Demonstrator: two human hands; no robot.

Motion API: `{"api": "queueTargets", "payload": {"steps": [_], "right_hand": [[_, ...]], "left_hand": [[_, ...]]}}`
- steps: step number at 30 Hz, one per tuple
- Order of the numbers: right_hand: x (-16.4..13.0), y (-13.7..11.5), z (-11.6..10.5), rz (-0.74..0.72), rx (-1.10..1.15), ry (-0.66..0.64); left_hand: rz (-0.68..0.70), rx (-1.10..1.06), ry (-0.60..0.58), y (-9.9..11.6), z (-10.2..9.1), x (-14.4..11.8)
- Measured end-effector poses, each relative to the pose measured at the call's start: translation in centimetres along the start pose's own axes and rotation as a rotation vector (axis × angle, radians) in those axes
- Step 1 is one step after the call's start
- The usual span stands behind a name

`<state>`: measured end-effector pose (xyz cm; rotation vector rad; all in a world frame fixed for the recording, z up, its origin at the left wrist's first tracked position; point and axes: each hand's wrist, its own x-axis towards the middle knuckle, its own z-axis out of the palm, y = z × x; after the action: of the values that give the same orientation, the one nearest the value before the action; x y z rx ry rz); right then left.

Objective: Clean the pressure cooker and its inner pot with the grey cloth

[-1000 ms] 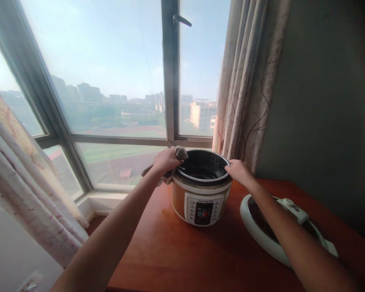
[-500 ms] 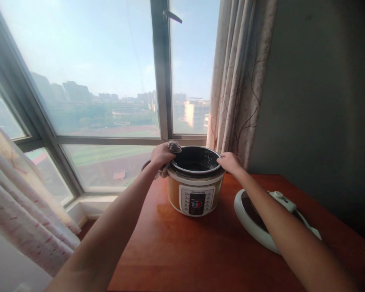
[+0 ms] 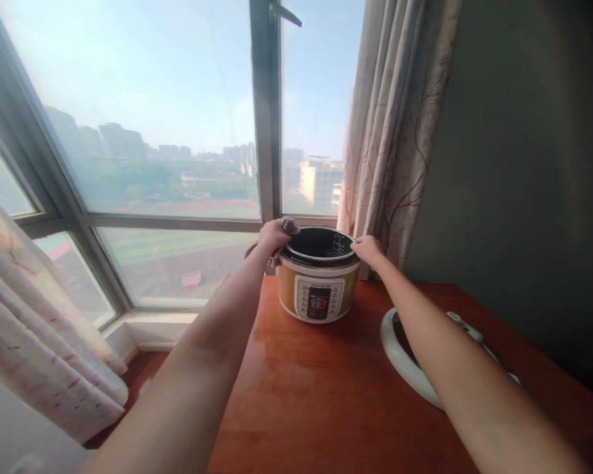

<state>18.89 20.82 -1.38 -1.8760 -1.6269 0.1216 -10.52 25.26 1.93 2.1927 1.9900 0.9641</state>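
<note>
An electric pressure cooker (image 3: 287,289) with a gold body and a dark control panel stands upright near the table's far edge. Its lid is off, and a black inner pot (image 3: 316,243) with white level marks sits inside. My left hand (image 3: 273,236) is closed round a grey cloth (image 3: 290,226) at the left rim, with part of the cloth hanging behind the wrist. At the opposite side, my right hand (image 3: 368,250) pinches the pot's rim between thumb and fingers.
The cooker's pale lid (image 3: 400,359) lies on the reddish wooden table (image 3: 286,395), partly behind my right forearm. Beyond the table are a window (image 3: 168,178) and a curtain (image 3: 390,151); another curtain (image 3: 34,329) hangs at the left.
The cooker has slid away from me toward the window, with both hands keeping their places at the rim. My arms are stretched further forward.
</note>
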Motion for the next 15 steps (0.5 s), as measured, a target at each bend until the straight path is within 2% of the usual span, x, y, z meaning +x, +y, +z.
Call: {"api": "queueTargets", "payload": {"steps": [5, 11, 15], "right_hand": [[0.5, -0.3, 0.4, 0.018, 0.012, 0.02], [-0.2, 0.1, 0.4, 0.021, 0.059, 0.03], [-0.8, -0.2, 0.3, 0.032, 0.118, 0.044]], "left_hand": [[-0.014, -0.01, -0.001, -0.1, 0.3, 0.5], [0.008, -0.017, 0.008, 0.3, 0.1, 0.2], [-0.031, -0.059, 0.034, 0.7, 0.1, 0.0]]}}
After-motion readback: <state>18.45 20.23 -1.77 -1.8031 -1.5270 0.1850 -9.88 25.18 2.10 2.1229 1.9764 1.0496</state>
